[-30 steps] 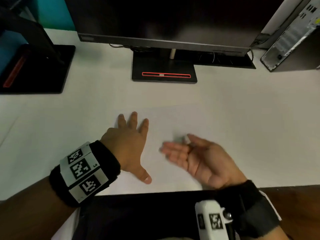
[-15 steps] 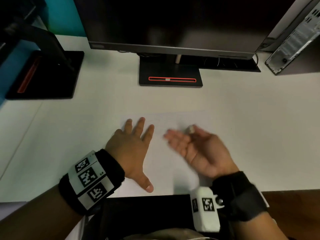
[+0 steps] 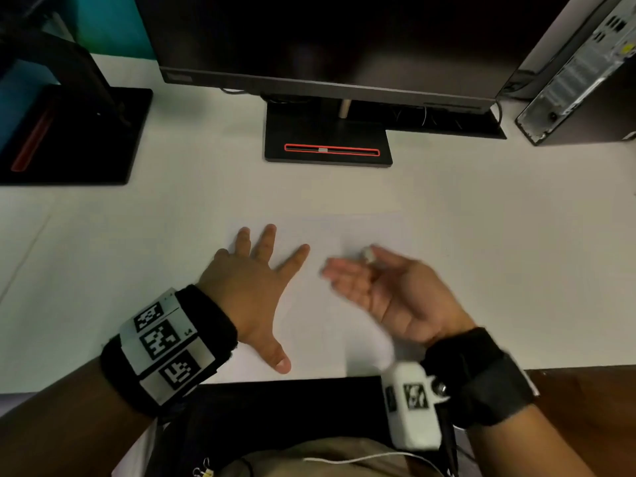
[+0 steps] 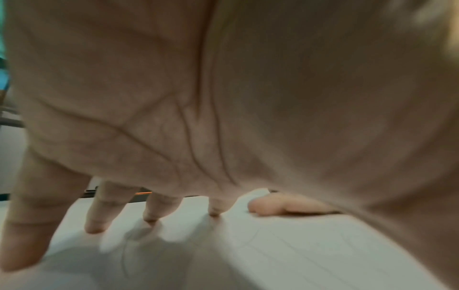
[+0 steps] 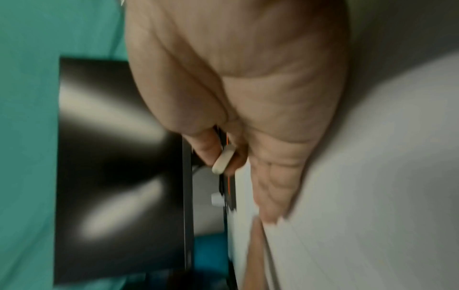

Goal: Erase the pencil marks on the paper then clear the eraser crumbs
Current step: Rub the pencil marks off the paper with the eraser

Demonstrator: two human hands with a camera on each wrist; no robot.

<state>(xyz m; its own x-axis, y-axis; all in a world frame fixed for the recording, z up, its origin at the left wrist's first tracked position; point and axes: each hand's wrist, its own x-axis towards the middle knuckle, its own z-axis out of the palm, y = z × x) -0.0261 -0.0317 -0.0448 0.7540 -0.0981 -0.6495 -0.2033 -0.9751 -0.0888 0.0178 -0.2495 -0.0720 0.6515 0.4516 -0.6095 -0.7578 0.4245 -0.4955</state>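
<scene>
A white sheet of paper (image 3: pixel 361 232) lies on the white desk, barely standing out from it. My left hand (image 3: pixel 261 270) presses flat on the paper's left part with its fingers (image 4: pixel 154 208) spread. My right hand (image 3: pixel 351 273) stands on its little-finger edge on the paper, palm facing left, blurred by motion. Its thumb and index finger pinch a small white eraser (image 3: pixel 369 255), also seen as the eraser (image 5: pixel 223 160) in the right wrist view. The other fingers are straight. I can make out no pencil marks or crumbs.
A monitor on a black stand (image 3: pixel 327 146) rises behind the paper. A second black stand (image 3: pixel 75 139) sits at the far left, and a computer case (image 3: pixel 581 74) at the far right. The desk's front edge (image 3: pixel 309 378) runs just below my hands.
My right hand has slid forward across the paper and closer to my left index finger, still pinching the eraser. The left hand stays pressed down, its index finger spread wider.
</scene>
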